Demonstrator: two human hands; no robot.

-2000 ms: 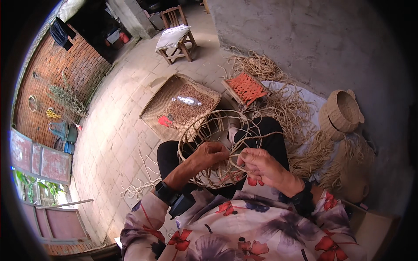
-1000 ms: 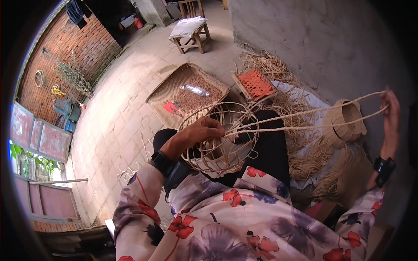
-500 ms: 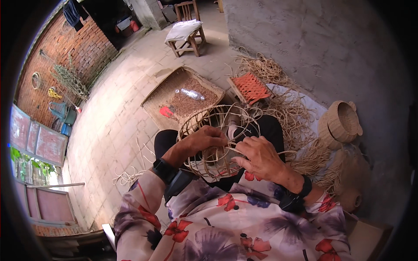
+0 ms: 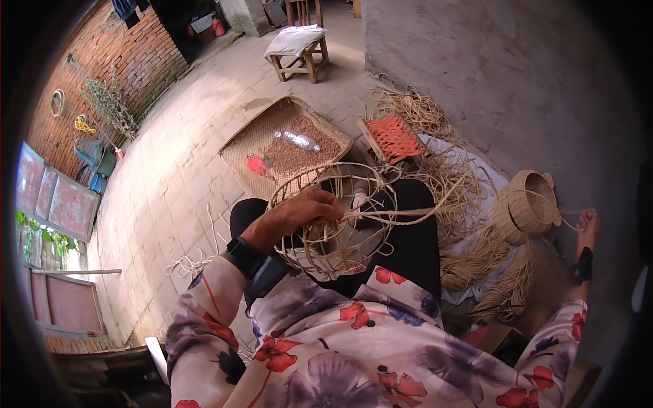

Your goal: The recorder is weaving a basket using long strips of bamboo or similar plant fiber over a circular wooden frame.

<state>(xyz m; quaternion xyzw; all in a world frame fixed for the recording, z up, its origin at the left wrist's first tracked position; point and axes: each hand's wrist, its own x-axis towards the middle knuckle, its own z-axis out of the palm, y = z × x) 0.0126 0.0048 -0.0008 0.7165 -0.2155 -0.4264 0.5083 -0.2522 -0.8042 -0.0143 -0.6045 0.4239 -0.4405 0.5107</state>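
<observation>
An openwork basket (image 4: pixel 296 179) of twisted straw cord, partly woven, rests in my lap between my knees. My left hand (image 4: pixel 314 207) is closed at its near-left part, fingers pinching cord where several strands meet. Loose cords (image 4: pixel 416 213) run from that spot toward the right. Far out to the right, my right hand (image 4: pixel 588 228) is raised with its fingers closed on a thin straw cord, which stretches back toward the basket. The ends of its fingers are small and hard to make out.
Beyond my knees lies a woven tray (image 4: pixel 246 145) of brown grains with a clear plastic bottle (image 4: pixel 299 141) on it. An orange-webbed stool (image 4: pixel 392 138), bundles of straw cord (image 4: pixel 479 262) and a finished woven basket (image 4: pixel 527 204) are on the right. A wooden chair (image 4: pixel 299 51) stands farther off.
My right hand has left the basket and swung far right, drawing a cord out. My left hand has shifted slightly left and up, still at the basket.
</observation>
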